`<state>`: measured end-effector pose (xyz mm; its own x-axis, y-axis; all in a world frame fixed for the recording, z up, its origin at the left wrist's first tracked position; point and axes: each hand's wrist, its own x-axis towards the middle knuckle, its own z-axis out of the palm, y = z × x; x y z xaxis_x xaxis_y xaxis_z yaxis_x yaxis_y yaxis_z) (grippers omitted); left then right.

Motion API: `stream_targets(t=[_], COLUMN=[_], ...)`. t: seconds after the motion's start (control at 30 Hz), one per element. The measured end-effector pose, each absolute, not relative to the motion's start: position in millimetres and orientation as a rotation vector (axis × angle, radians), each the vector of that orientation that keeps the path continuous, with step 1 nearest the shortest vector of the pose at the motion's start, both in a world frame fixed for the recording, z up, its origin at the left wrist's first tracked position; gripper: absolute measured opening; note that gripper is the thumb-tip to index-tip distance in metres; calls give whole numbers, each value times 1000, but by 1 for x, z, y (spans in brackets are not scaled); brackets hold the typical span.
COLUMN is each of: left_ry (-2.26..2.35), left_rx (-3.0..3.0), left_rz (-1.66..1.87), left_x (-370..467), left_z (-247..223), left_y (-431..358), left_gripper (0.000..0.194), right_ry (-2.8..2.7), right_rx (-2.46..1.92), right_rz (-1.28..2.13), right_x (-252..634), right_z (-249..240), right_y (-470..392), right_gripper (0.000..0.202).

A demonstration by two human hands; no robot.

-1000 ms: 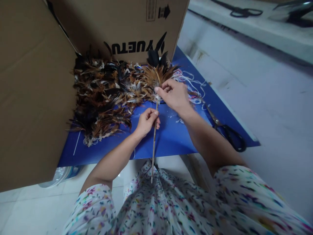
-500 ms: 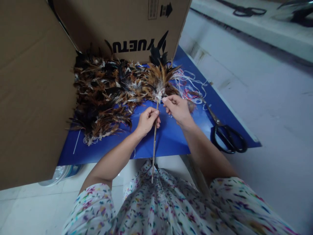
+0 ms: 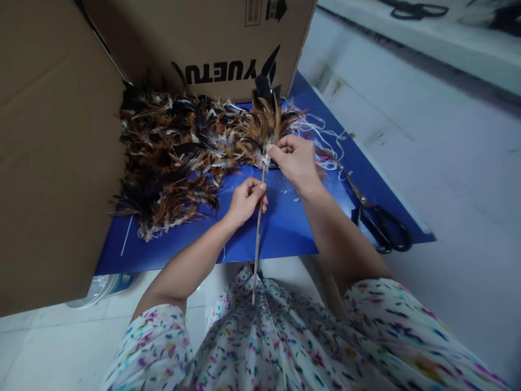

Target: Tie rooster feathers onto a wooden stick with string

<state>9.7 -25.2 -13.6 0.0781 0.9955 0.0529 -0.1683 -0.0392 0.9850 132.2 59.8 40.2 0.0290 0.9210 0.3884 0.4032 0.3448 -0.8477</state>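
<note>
From where I am standing, the left hand (image 3: 247,202) is closing thumb and fingers around a thin stick (image 3: 258,239) just below its top, probably because a grip that high is steadying the end where the work is. The stick is slanting over the near edge of the blue tabletop (image 3: 288,233), its lower end hanging free above the patterned clothing (image 3: 228,326). At its upper end a fan of brown and black feathers (image 3: 271,119) is spreading away from the person, which seems to be leaving the pale base exposed. There the right hand (image 3: 296,160) is bringing thumb and forefinger nearly together, the other fingers curling loosely; whether it is pinching a fine strand I cannot tell. A feather heap (image 3: 171,146) is lying alongside to the left, cardboard (image 3: 228,49) standing behind it, perhaps as a screen. White and reddish strings (image 3: 321,130) are lying beyond the right hand, and black-handled scissors (image 3: 380,225) are resting beside the right forearm, loops towards the person, presumably for easy reach.
</note>
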Motion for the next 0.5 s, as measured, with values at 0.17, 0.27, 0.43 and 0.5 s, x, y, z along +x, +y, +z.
stream_targets(t=[0.17,0.27,0.43,0.5], left_ry=[1012,1022,1015,1020], left_rx=[1173,1177,1185,1187], left_rz=[1255,1245,1250,1247], left_x=[10,10,10,10], left_z=[-14,-14,-13,-13], left_y=[-26,-27,-27,-27], left_gripper=[40,39,34,33], right_ry=[-1521,-1514,-1516,-1521], right_rx=[-1194,-1197,-1208,-1209], right_rz=[778,804,800,796], right_x=[133,133,134,134], right_z=[42,44,44,42], right_y=[59,56,54,55], right_gripper=[22,22,22,22])
